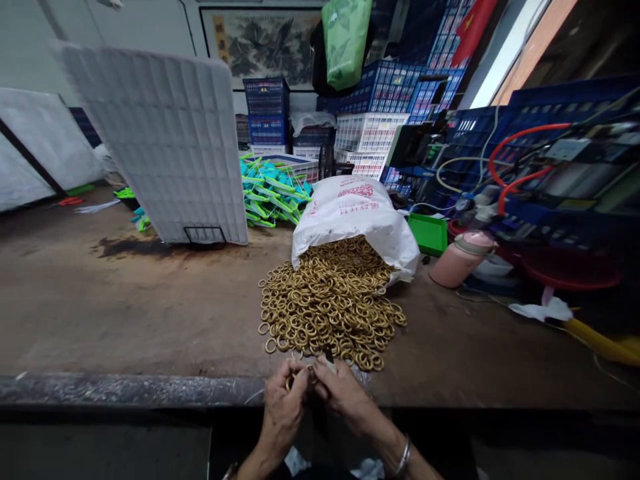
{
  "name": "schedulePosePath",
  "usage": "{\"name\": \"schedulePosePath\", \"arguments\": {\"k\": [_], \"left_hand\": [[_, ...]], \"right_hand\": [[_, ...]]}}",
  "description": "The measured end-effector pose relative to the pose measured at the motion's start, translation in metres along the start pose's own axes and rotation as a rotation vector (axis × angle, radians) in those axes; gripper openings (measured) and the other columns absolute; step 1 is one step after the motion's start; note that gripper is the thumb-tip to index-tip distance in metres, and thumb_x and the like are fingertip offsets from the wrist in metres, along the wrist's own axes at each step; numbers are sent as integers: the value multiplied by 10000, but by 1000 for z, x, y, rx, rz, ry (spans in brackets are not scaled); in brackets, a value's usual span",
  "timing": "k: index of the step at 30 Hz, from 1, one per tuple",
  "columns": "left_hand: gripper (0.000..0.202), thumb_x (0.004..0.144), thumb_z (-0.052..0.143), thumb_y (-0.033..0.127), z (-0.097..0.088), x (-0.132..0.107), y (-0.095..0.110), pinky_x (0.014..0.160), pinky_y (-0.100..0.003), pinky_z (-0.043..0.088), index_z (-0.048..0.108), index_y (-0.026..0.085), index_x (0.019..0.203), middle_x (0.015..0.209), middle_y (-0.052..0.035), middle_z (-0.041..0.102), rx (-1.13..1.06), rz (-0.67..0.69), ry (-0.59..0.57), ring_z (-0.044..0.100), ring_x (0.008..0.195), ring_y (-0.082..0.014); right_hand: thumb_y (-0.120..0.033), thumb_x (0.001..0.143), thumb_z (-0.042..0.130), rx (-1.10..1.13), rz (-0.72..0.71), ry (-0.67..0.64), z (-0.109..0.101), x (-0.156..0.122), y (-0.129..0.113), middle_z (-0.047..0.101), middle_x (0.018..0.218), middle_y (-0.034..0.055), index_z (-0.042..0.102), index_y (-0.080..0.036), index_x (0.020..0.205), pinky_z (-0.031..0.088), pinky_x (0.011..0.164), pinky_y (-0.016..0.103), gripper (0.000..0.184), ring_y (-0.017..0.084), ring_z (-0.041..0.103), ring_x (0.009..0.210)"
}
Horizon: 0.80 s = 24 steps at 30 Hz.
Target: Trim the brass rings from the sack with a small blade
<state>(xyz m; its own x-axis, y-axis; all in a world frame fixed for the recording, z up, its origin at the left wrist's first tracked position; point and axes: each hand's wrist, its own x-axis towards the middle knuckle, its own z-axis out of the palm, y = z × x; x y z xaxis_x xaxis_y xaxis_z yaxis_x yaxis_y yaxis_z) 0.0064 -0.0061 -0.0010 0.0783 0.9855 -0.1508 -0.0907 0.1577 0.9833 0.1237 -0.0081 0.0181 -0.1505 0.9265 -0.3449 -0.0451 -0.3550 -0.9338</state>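
My left hand (284, 395) is closed around a brass-coloured ring (289, 382) at the front edge of the table. Close against it, my right hand (345, 393) is also closed. A small tool with a dark end and a pale wrapped part (329, 363) sticks up from its fingers, possibly a knife. The fingertips of both hands meet at the ring, and what lies between them is too small to make out. Just beyond the hands spreads a heap of the same rings (325, 307), spilling from the mouth of a white woven sack (350, 210) lying on its side.
A quilted white panel (165, 147) stands on the table (150, 307) at the left. Behind it lie green and blue plastic pieces (273, 190). Right of the sack are a green tray (427, 233), a pink bottle (463, 259) and orange hoses (520, 177). Stacked crates (373, 130) fill the back.
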Motion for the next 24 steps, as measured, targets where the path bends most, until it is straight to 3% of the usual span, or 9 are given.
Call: {"name": "schedulePosePath", "arguments": {"k": [3,7,13,19,24], "left_hand": [[194,736,540,333,8,-4,4,472,-182,336,517,161,650,512,44,499,46,63,16,417,460,-73],[174,752,516,296,14,-9,9,506,-192,354,509,165,637,529,36,504,111,78,18,431,489,-84],[139,758,487,253,19,-17,4,560,-202,371,513,167,652,588,29,481,229,152,30,436,563,-99],[149,761,489,292,21,-18,-4,580,-212,381,531,170,685,622,17,488,315,223,17,452,592,-117],[157,742,522,313,21,-21,-9,579,-223,379,550,181,661,598,5,514,315,254,56,464,577,-134]], "right_hand": [[-535,724,468,190,103,-38,-2,-4,7,385,504,-102,390,-207,725,150,331,163,338,21,198,337],[-516,700,513,263,96,-24,-9,-8,9,396,509,-107,370,-208,701,151,317,150,340,8,214,316],[-493,710,502,137,42,18,-20,-9,15,355,479,-100,378,-193,635,134,330,164,334,11,201,340],[-376,707,518,-101,-148,168,-26,-4,28,358,468,-78,422,-177,569,278,452,186,261,53,319,455],[-388,719,500,-80,-138,160,-23,-8,27,351,477,-79,417,-183,598,280,460,190,252,60,321,461]]}}
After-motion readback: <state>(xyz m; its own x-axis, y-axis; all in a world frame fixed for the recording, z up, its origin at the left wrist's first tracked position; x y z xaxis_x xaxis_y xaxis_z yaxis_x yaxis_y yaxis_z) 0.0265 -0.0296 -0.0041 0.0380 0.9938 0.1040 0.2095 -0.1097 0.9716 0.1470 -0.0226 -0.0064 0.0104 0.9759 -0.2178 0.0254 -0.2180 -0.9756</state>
